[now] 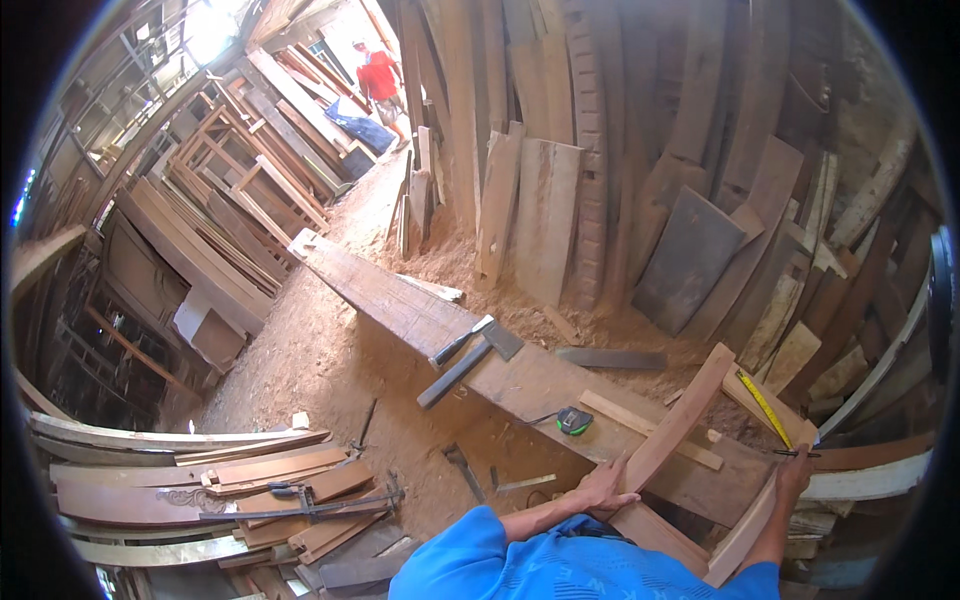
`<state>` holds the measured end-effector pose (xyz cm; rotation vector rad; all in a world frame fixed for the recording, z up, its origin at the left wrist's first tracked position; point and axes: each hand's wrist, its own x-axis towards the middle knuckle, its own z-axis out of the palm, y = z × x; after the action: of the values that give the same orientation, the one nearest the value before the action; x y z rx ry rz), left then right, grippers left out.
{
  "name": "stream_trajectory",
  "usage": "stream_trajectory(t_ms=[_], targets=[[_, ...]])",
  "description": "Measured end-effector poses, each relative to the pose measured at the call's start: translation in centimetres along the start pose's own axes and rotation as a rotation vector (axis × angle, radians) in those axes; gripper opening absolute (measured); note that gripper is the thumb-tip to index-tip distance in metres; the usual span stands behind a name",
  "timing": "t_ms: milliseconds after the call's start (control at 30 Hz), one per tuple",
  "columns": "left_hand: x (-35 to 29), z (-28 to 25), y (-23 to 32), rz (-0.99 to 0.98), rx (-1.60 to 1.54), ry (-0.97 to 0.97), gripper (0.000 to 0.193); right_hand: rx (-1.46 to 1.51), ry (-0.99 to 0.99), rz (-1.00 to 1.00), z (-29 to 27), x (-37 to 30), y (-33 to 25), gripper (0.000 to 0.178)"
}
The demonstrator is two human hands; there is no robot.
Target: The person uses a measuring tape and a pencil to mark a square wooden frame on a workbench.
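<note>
We see a wooden frame (680, 415) at the lower right of the frame of view, set between the two hands and reaching over one end of a long plank (400, 305) that runs up toward the upper left. The left hand (598, 487) lies against the frame's left board, fingers partly stretched out; we cannot tell whether it grips the wood. The right hand (792, 472) is at the frame's right corner, its fingers closed on a dark pen (797, 453), just beside the lower end of a yellow measuring strip (764, 405) that lies along the upper right board. Nearer the left hand, we find a thin stick (612, 411) passing beneath the frame's left board, and a black and green tape measure (573, 421) resting on the plank. Farther along, toward the middle, we see a hatchet (503, 341) beside a dark bar (454, 376), well apart from both hands.
</note>
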<state>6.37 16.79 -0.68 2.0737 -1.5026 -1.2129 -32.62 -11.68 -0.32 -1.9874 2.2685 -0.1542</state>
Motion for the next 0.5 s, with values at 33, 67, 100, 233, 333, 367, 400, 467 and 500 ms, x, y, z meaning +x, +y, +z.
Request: stream_trajectory(t_ms=[33,67,100,233,333,367,400,467,500], targets=[[0.2,0.5,-0.6,-0.003,-0.003,0.002,0.109,0.007,0.023,-0.019,0.5,0.2,0.5,0.023],[0.8,1.3,-1.6,0.054,-0.01,0.039,0.11,0.015,0.046,-0.038,0.8,0.4,0.8,0.023],[0.9,1.5,-2.1,0.107,-0.016,0.077,0.111,0.014,0.041,-0.044,0.8,0.4,0.6,0.023],[1.0,2.3,-3.3,0.104,-0.038,0.07,0.113,-0.013,0.041,-0.053,1.3,0.3,0.6,0.025],[0.7,1.7,-3.4,0.159,-0.09,0.002,0.114,-0.037,0.056,-0.059,2.0,1.1,2.2,0.026],[0.3,1.4,-3.5,0.221,-0.138,0.008,0.114,-0.05,0.043,-0.06,2.3,1.5,2.7,0.027],[-0.3,1.3,-3.4,0.278,-0.188,0.011,0.115,-0.056,0.046,-0.057,2.9,1.8,2.9,0.027],[-1.0,1.7,-3.9,0.237,-0.223,-0.021,0.115,-0.022,0.106,-0.041,3.4,1.9,3.6,0.029],[-1.5,1.6,-4.3,0.182,-0.248,-0.04,0.116,-0.027,0.096,-0.049,2.7,1.5,2.2,0.029]])
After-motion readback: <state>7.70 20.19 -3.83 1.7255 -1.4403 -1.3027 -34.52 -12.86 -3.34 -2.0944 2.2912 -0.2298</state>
